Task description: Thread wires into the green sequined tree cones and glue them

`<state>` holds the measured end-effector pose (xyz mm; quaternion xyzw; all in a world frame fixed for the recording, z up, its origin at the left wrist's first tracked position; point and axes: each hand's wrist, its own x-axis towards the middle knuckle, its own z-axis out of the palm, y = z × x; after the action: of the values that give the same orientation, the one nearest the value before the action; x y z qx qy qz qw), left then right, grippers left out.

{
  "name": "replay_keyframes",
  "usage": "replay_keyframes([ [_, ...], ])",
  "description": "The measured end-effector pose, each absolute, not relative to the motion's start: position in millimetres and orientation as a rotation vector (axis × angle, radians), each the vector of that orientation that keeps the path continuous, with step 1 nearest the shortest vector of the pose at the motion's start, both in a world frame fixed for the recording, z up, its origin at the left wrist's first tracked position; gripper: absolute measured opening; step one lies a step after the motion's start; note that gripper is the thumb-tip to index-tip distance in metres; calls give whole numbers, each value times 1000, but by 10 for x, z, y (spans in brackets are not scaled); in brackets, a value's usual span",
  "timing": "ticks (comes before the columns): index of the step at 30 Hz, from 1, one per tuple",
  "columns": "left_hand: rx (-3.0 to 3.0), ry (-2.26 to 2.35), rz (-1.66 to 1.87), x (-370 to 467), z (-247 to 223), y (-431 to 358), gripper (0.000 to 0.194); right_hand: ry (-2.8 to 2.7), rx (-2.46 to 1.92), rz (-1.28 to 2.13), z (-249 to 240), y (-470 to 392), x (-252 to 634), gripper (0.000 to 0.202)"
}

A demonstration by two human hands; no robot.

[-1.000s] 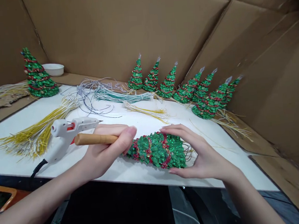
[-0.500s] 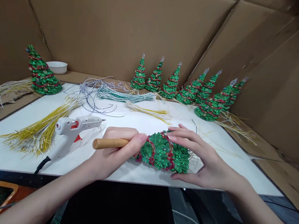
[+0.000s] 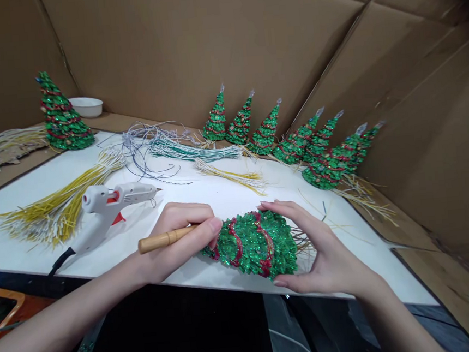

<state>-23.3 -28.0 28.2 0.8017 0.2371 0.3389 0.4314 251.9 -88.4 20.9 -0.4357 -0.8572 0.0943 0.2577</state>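
A small glittery green Christmas tree (image 3: 251, 246) with red garlands lies on its side near the table's front edge, its wide base to the right. Thin wires stick out of that base. My right hand (image 3: 312, 248) grips the base end, thumb below and fingers above. Closed around a wooden-handled tool (image 3: 164, 240), my left hand (image 3: 186, 237) rests at the tree's narrow end. The tool's working end is hidden by the hand and the tree, and so is the tree's tip.
A white glue gun (image 3: 116, 208) lies left of my hands, beside a bundle of yellow and white wires (image 3: 67, 196). Green wires (image 3: 195, 151) lie behind. Several finished trees (image 3: 267, 132) line the cardboard wall (image 3: 190, 43). Another tree (image 3: 63, 122) stands near a white bowl (image 3: 87, 107).
The tree has turned a little in my right hand, whose fingers have shifted along its top side. The tool's handle has dipped slightly, and the view has moved a bit.
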Motion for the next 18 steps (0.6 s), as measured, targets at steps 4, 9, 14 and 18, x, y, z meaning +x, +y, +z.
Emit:
replay_keyframes([
  [4,1980,554,844,-244,253,-265,33,-2331,-1138,192,193,-879,2519,91],
  [9,1953,542,854,-242,227,-251,28,-2322,-1080,109,170,-859,2496,90],
  [14,1935,589,858,-238,232,-262,28,-2301,-1020,84,144,-845,2499,91],
  [18,1942,582,848,-232,225,-264,29,-2310,-1002,66,125,-859,2507,91],
])
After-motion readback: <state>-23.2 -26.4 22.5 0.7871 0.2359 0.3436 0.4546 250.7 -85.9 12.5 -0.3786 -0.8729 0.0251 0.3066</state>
